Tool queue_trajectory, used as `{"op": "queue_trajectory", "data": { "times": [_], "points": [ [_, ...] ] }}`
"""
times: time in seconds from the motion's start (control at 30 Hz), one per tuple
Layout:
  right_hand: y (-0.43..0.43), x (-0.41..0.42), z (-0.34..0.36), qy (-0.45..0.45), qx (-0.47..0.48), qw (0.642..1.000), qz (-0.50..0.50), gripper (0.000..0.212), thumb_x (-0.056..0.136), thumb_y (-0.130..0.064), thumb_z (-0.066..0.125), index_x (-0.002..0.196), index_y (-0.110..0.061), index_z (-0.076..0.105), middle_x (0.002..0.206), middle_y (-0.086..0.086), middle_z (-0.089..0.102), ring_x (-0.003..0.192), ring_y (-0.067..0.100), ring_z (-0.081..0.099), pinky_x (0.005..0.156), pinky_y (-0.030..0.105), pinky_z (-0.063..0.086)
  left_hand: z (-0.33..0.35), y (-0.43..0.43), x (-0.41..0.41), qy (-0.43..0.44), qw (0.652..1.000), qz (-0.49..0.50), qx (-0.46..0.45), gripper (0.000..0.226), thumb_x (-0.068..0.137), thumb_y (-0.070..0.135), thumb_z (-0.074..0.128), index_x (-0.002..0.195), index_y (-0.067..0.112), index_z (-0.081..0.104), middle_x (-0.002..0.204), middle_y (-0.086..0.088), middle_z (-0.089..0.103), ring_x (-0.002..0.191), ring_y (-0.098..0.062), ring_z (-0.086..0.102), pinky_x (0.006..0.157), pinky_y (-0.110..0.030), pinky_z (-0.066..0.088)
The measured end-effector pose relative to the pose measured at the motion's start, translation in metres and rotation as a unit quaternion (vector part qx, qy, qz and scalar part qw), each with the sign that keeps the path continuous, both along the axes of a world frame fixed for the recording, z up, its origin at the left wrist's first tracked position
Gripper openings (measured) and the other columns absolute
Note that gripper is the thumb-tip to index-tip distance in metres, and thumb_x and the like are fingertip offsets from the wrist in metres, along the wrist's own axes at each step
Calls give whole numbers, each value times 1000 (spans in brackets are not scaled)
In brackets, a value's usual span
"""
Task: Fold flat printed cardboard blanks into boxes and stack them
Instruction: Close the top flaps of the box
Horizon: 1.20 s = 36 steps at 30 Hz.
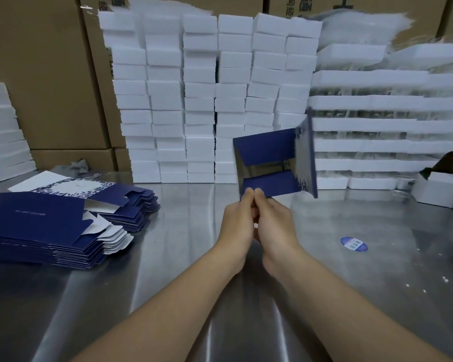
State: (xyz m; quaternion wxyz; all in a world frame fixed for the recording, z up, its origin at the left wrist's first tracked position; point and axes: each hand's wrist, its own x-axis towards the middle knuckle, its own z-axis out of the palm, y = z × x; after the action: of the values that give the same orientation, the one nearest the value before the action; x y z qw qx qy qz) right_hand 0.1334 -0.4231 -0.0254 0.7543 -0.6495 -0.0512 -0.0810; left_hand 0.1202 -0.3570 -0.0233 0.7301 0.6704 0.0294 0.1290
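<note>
A dark blue cardboard box (pixel 270 152), partly folded with a silver inside and its end flaps turned in, is held above the middle of the steel table (pixel 183 257). My left hand (pixel 239 218) and my right hand (pixel 271 220) sit side by side, both pinching the box's lower near edge with thumbs on top. A side panel with white print stands upright at the box's right. A pile of flat blue printed blanks (pixel 50 218) lies at the table's left.
Stacks of white foam blocks (pixel 199 100) form a wall at the back, with white trays (pixel 377 126) to the right and brown cartons (pixel 45 74) behind. A small white box (pixel 437 186) stands far right. A round blue sticker (pixel 354 244) lies on the table.
</note>
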Motion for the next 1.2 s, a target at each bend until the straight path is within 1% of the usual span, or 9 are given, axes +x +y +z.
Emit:
{"op": "queue_trajectory", "data": {
  "times": [0.1,0.2,0.37,0.47,0.6,0.73,0.9,1.03,1.2],
  "points": [
    [1,-4,1,19,-9,1000,-13,37,105,-34,58,72,-16,62,59,-5,62,53,8,59,53,25,48,1,-3,-4,18,999,19,-27,56,110,33,48,59,22,70,60,6,66,65,-10,65,68,-28,49],
    [0,-6,1,60,35,997,-35,45,106,-31,54,64,-14,58,48,-5,56,45,6,55,55,27,46,6,-4,-8,35,998,17,-44,43,109,31,48,75,16,68,64,1,68,68,-14,66,71,-30,52],
    [-3,-7,5,63,68,995,-36,46,106,-27,53,62,-16,54,48,-5,51,45,6,51,60,32,45,4,-7,-7,11,999,11,-38,48,113,37,40,79,13,65,61,7,68,58,-2,65,54,-16,52],
    [-4,-9,8,55,34,998,-19,45,102,-26,55,58,-16,53,46,-5,48,46,10,50,59,32,45,4,-6,-5,2,998,39,-40,46,113,32,39,77,11,59,62,1,66,58,-7,65,51,-18,51],
    [-2,-10,9,47,33,997,-50,42,105,-28,52,66,-13,52,44,-4,49,50,18,49,65,37,45,1,-6,-3,-12,997,69,-43,46,112,28,40,88,7,74,77,-1,79,69,-8,74,63,-26,58],
    [-5,-8,10,39,35,998,-42,39,109,-27,47,70,-18,49,56,-5,48,56,13,47,60,31,42,1,-8,-5,-22,997,45,-51,45,113,37,42,91,18,77,86,3,81,77,-3,75,63,-19,58],
    [-2,-8,9,56,-18,998,-19,40,102,-31,55,66,-14,56,54,-3,59,55,12,57,59,30,43,-1,-13,-5,-20,998,58,2,57,115,35,39,75,13,73,64,6,74,63,-1,70,59,-18,51],
    [-4,-6,11,41,7,995,-90,40,105,-46,48,83,-18,66,83,0,70,80,18,66,75,34,50,-4,-13,-4,-14,996,74,-41,50,114,33,34,102,14,79,98,0,81,92,-11,75,67,-15,54],
    [-13,-4,10,39,34,996,-75,31,105,-26,48,75,-20,55,55,-12,55,53,6,53,52,23,42,-2,-11,-6,-29,994,57,-88,49,115,34,36,105,13,80,101,-1,82,98,-11,76,60,-15,56]
  ]
}}
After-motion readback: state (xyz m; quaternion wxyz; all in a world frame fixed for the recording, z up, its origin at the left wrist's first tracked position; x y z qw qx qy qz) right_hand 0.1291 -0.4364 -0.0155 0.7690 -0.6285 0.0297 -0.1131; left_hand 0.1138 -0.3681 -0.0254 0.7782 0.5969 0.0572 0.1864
